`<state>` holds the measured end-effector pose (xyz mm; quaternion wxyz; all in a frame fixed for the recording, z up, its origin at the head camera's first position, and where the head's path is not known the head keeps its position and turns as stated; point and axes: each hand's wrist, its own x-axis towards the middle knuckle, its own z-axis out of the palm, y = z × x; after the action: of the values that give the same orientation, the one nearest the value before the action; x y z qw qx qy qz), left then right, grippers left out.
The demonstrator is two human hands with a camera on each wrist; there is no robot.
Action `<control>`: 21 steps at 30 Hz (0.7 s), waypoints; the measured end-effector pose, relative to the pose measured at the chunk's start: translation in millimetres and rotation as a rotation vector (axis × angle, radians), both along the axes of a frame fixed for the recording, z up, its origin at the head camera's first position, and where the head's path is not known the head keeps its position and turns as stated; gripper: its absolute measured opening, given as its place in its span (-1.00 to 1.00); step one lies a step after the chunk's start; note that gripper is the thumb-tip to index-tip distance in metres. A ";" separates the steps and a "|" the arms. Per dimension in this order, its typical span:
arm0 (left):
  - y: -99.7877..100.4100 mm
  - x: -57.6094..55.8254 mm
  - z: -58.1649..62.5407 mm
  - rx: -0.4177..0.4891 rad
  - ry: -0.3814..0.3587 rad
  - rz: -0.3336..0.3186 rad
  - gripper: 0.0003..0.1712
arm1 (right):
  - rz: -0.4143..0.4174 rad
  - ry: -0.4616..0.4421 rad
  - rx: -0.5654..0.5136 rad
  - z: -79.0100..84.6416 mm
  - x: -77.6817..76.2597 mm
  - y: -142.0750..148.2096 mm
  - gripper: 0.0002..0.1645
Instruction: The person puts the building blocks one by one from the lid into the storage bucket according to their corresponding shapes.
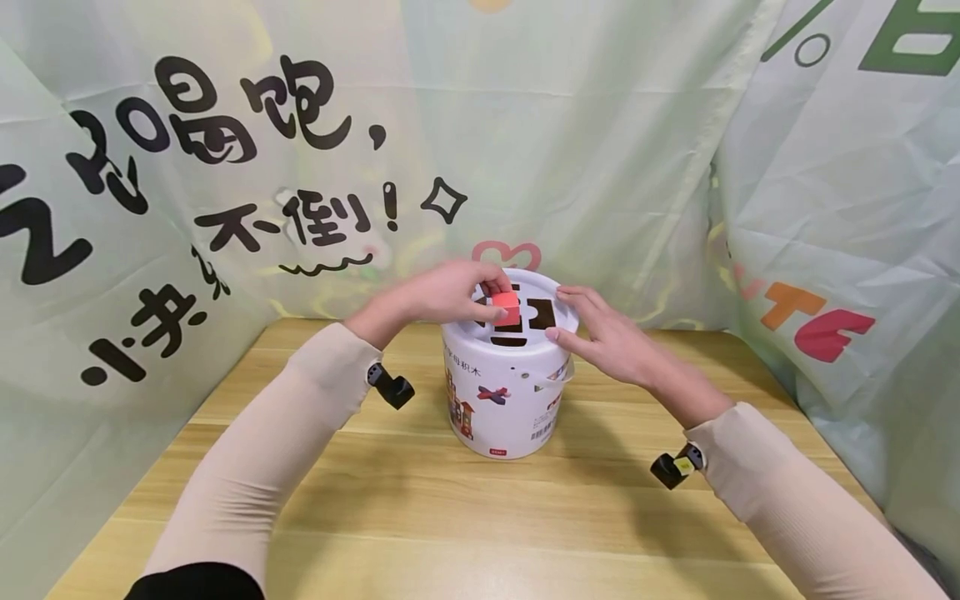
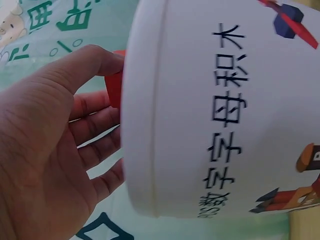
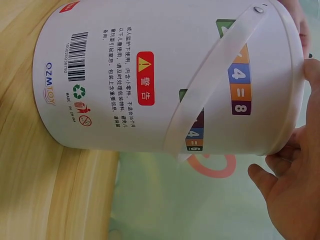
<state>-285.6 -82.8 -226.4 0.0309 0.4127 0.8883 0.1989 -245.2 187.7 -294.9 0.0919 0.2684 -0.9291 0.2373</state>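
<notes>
A white toy-block bucket (image 1: 502, 400) stands upright on the table, its lid (image 1: 536, 340) cut with dark shaped holes. Between thumb and fingers my left hand (image 1: 457, 292) pinches a red block (image 1: 506, 308) at the lid's holes. The left wrist view shows the thumb on the red block (image 2: 115, 90), partly hidden behind the bucket's rim. My right hand (image 1: 611, 333) rests on the lid's right edge, thumb in front and fingers farther back. In the right wrist view that hand (image 3: 295, 185) touches the rim beside the printed bucket wall (image 3: 165, 65).
The wooden table (image 1: 480, 517) reaches toward me in front of the bucket. Printed cloth (image 1: 600, 125) hangs behind and on both sides. A translucent handle (image 3: 210, 75) hangs along the bucket's side. Small black cameras (image 1: 392, 387) are strapped at both wrists.
</notes>
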 end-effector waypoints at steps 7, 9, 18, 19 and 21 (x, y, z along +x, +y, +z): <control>7.1 -1.8 -7.3 -0.037 0.007 -0.015 -0.71 | -0.001 -0.013 -0.001 -0.2 0.0 -0.1 -0.12; 8.7 -2.0 -9.0 -0.044 0.018 -0.025 -0.70 | -0.005 -0.013 -0.009 -0.2 0.6 -0.4 -0.12; 7.0 -3.5 -17.0 -0.063 0.067 -0.033 -0.62 | -0.014 -0.012 -0.022 -1.0 1.4 -1.2 -0.12; 6.5 -3.8 -17.5 -0.058 0.066 -0.036 -0.61 | -0.015 -0.013 -0.021 -1.1 1.5 -1.2 -0.12; 5.4 -4.3 -18.3 -0.048 0.070 -0.043 -0.60 | -0.015 -0.015 -0.022 -1.5 1.3 -1.1 -0.12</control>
<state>-289.9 -77.4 -244.7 0.0142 0.4374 0.8844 0.1623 -243.8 186.6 -296.4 0.0899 0.2588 -0.9289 0.2490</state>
